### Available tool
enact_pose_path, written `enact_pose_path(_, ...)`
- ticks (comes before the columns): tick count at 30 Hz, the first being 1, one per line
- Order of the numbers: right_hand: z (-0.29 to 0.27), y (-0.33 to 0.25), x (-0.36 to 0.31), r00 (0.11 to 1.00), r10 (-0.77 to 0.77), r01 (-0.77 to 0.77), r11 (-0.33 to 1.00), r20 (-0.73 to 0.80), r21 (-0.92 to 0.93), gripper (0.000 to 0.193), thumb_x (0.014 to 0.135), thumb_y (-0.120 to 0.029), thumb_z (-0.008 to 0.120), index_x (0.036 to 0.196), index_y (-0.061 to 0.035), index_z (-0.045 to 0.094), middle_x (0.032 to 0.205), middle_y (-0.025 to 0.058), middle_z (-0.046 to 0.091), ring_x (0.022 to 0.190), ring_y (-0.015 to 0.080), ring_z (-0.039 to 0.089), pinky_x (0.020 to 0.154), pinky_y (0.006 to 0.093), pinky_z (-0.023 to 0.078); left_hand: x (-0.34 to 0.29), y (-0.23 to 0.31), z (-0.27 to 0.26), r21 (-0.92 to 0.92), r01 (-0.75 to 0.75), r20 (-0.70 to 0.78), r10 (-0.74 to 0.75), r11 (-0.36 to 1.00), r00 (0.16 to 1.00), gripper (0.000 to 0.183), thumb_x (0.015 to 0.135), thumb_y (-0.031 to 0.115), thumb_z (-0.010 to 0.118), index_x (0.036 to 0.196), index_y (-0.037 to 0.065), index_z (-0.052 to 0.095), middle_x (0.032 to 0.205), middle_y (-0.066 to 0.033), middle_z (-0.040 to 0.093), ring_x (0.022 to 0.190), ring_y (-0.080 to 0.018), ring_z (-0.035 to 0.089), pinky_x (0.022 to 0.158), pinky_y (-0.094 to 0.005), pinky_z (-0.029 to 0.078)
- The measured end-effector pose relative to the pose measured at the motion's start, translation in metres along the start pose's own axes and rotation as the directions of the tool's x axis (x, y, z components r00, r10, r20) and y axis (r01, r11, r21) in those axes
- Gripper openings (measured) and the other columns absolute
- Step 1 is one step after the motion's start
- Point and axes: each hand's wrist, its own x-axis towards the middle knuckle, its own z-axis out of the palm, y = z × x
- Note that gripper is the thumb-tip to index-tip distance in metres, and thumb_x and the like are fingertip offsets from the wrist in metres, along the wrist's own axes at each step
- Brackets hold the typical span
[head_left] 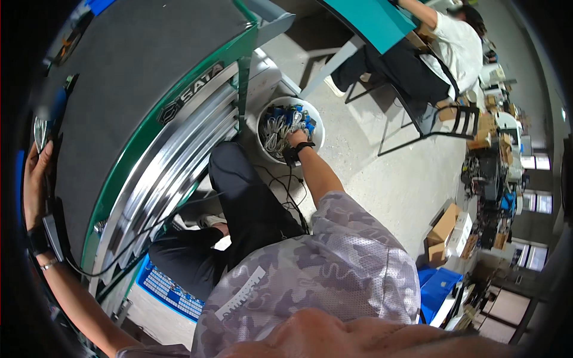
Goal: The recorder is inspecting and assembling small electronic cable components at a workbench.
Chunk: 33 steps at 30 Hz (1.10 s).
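Light uneven, brightest mid-frame: pale floor (376, 185) nearly washed out beside the white bucket (320, 134), whose rim also reads bright. Hard white glare streaks along the metal drawer fronts (173, 155); dark grey worktop (137, 71) matte, no shine. Deep shadow beneath the teal table (370, 24), softer grey shadows on the floor around the chair (465, 122). Right side dim, windows (540, 203) there blown to white; piled clutter (486, 179) dark, detail muddy. Fisheye bend strong: green cabinet edge (122, 164) bows, left hand (37, 179) sits near the stretched, darkened rim. Corners black. Centre reasonably crisp, far left smeary.
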Motion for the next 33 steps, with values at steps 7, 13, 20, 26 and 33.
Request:
enact_pose_path(7, -0.003, 0.012, 0.019, 0.957, -0.234, 0.251, 0.964, 0.171, -0.086, 0.041, 0.086, -0.032, 0.065, 0.107, 0.0025, 0.066, 0.107, 0.0239, 0.067, 0.100, 0.0349, 0.064, 0.084, 0.0455, 0.050, -0.158, 0.025, -0.052, -0.082, -0.114, -0.314, 0.082, 0.990, 0.946, 0.057, 0.094, 0.035, 0.063, 0.134, -0.002, 0.051, 0.092, 0.0008, 0.053, 0.079, -0.0078, 0.047, 0.071, -0.0215, 0.036)
enact_pose_path(13, 0.003, 0.032, 0.075, 0.966, -0.180, 0.180, 0.984, 0.186, 0.019, 0.053, 0.084, -0.036, 0.066, 0.117, 0.0045, 0.061, 0.109, 0.0196, 0.068, 0.098, 0.0360, 0.065, 0.084, 0.0411, 0.050, -0.373, -0.072, -0.037, -0.429, -0.246, -0.807, -0.247, 0.869, 0.537, 0.044, 0.093, 0.023, 0.061, 0.125, -0.006, 0.052, 0.094, -0.0016, 0.056, 0.085, -0.0130, 0.051, 0.081, -0.0289, 0.042)
enact_pose_path(20, -0.060, 0.012, 0.068, 0.857, -0.129, -0.186, 0.826, 0.500, 0.533, 0.037, 0.085, -0.049, 0.061, 0.091, -0.0128, 0.059, 0.070, 0.0043, 0.058, 0.052, 0.0214, 0.056, 0.050, 0.0340, 0.049, -0.539, -0.313, 0.105, -0.894, 0.255, -0.286, -0.908, 0.367, 0.305, 0.027, 0.088, 0.039, 0.072, 0.082, 0.016, 0.059, 0.066, 0.0054, 0.054, 0.054, -0.0072, 0.050, 0.048, -0.0220, 0.038)
enact_pose_path(26, -0.087, -0.003, 0.037, 0.830, -0.099, -0.324, 0.714, 0.549, 0.620, 0.027, 0.084, -0.039, 0.065, 0.085, -0.0130, 0.058, 0.069, 0.0021, 0.058, 0.044, 0.0178, 0.050, 0.040, 0.0288, 0.040, -0.609, -0.438, 0.261, -0.983, 0.111, 0.166, -0.967, -0.147, 0.193, 0.027, 0.086, 0.036, 0.073, 0.085, 0.011, 0.062, 0.071, 0.0012, 0.058, 0.058, -0.0115, 0.054, 0.053, -0.0250, 0.043)
enact_pose_path(33, -0.098, 0.000, -0.024, 0.893, -0.044, -0.271, 0.742, 0.448, 0.613, 0.017, 0.087, -0.027, 0.061, 0.078, -0.0150, 0.052, 0.064, -0.0027, 0.049, 0.044, 0.0119, 0.045, 0.040, 0.0257, 0.038, -0.589, -0.465, 0.277, -0.849, 0.528, 0.103, -0.988, -0.027, 0.115, 0.044, 0.082, 0.047, 0.073, 0.095, 0.005, 0.072, 0.072, -0.0072, 0.065, 0.061, -0.0163, 0.059, 0.064, -0.0301, 0.047)
